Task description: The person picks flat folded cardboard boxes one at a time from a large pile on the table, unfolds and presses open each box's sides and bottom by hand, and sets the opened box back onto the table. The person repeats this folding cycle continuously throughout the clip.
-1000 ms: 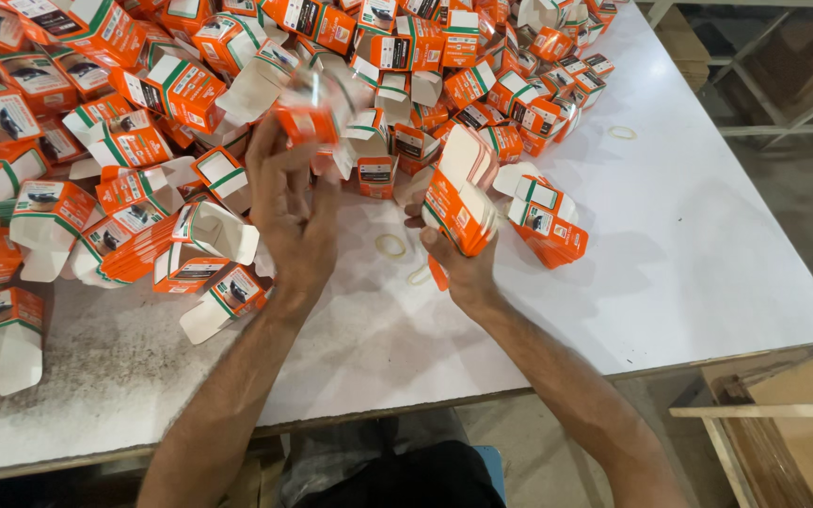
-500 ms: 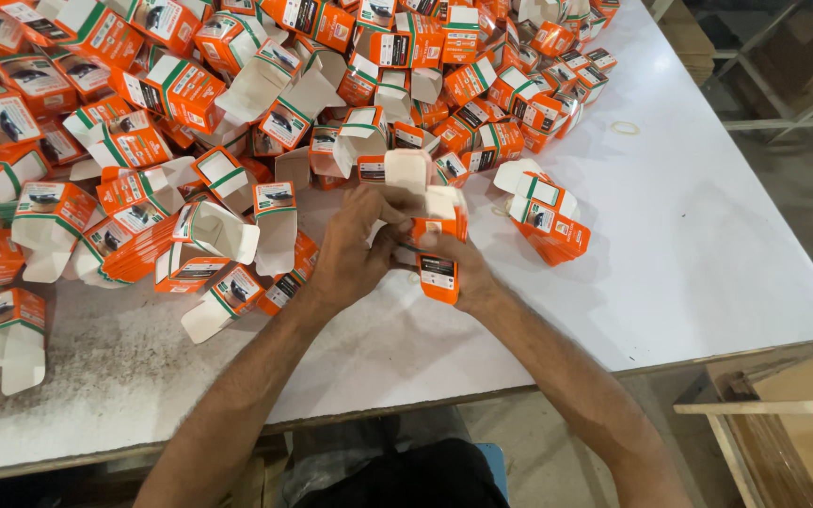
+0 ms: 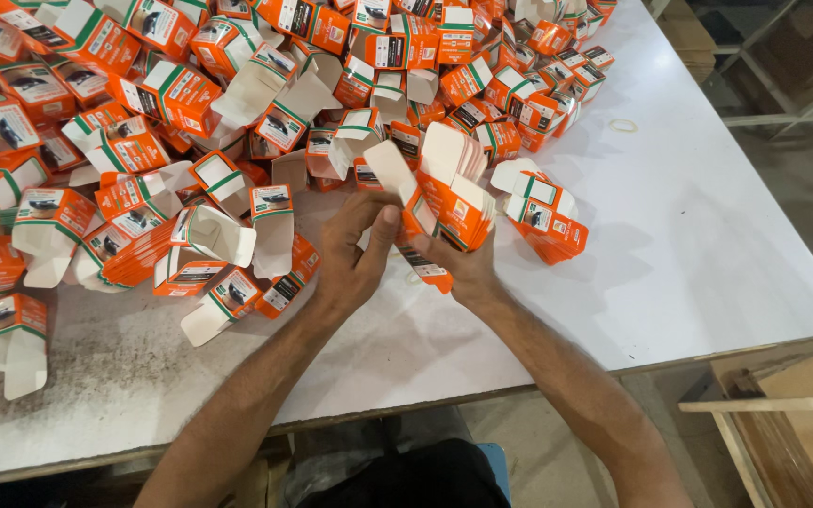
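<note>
Surface: white table (image 3: 708,263) runs across the frame, its near edge along the bottom and a worn grey patch at lower left; I see bare floor and wooden boards at lower right.
Nearest: both forearms come up from the bottom centre of my view and meet just above the middle of the frame.
Left hand (image 3: 355,263): fingers curled, thumb pressed up against one orange carton (image 3: 416,212) at the front of the bundle, pinching its near face.
Right hand (image 3: 463,268): fingers wrapped under and behind a stack of flattened cartons (image 3: 458,198), gripping it tilted, white insides fanned toward the top.
Where the cartons are: held off the table between the two hands, centre frame, apart from the heap.
Just beside: small loose group of cartons (image 3: 543,212) lies right of the hands, on the table.
Doing it well: I judge the left thumb should slide the single carton flush with the others while the right hand keeps the stack's edges squared; a loose grip would let the fan spread and slip.
Farther: big heap of opened orange and white cartons (image 3: 143,141) fills the left and top of the frame, flaps sticking out.
Farthest: rubber band (image 3: 624,124) lies alone on the table, upper right.
</note>
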Tool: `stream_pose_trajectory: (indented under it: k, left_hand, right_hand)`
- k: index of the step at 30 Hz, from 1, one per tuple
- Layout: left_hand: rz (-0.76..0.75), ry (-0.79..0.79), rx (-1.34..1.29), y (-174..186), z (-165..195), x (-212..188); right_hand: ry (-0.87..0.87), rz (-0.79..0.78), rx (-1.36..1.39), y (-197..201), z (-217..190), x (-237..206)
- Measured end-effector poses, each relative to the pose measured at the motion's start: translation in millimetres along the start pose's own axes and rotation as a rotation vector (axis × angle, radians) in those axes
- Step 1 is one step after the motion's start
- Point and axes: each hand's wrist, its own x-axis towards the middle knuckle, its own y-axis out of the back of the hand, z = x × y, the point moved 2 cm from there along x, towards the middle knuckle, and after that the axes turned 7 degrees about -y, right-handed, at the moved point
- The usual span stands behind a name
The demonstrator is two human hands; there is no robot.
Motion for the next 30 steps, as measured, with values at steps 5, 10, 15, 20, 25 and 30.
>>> stream_pose_trajectory:
  k: [5,10,15,20,25,30]
  left_hand:
    - [0.16,0.243,-0.498,-4,-10,3]
    - [0.217,0.34,-0.662,-8,-1,11]
    - [0.097,-0.015,-0.395,-7,12,6]
    - [0.188,0.201,-0.379,-5,-3,3]
    - [0.077,-0.012,-0.354,-6,3,-1]
    - [0.048,-0.181,-0.114,-7,11,-1]
  right_hand:
    - [0.298,-0.014,-0.507,-12,-8,-10]
    - [0.197,-0.061,-0.3,-6,-3,-8]
    - [-0.155,-0.06,0.405,3,15,2]
    - [-0.201,-0.121,0.329,2,16,-1]
    - [-0.185,-0.043,0.362,-1,10,-1]
    - [-0.088,0.005,0.295,-9,2,-1]
